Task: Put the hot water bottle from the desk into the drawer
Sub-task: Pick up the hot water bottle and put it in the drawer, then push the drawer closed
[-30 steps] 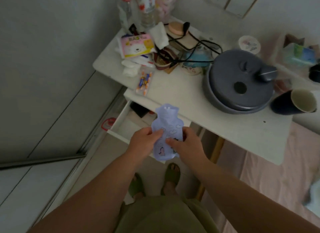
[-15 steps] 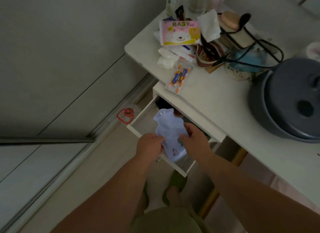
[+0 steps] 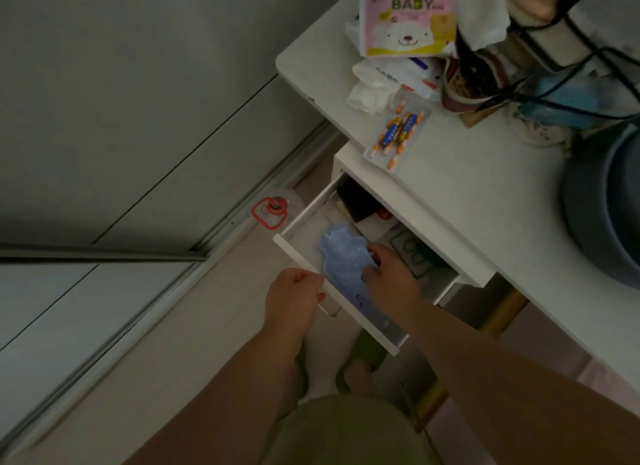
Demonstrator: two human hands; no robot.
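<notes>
1. The hot water bottle [image 3: 341, 256] (pale blue, flat) lies inside the open drawer [image 3: 298, 248] under the desk [image 3: 460, 187].
2. The right hand [image 3: 391, 269] rests on it, fingers spread.
3. The left hand [image 3: 294, 298], loosely curled, holds nothing at the drawer's front edge.

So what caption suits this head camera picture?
Right hand lays the hot water bottle into the open drawer; left hand at its front.

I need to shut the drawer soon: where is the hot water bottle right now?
Lower centre: the hot water bottle lies in the open drawer, under the right hand.
</notes>
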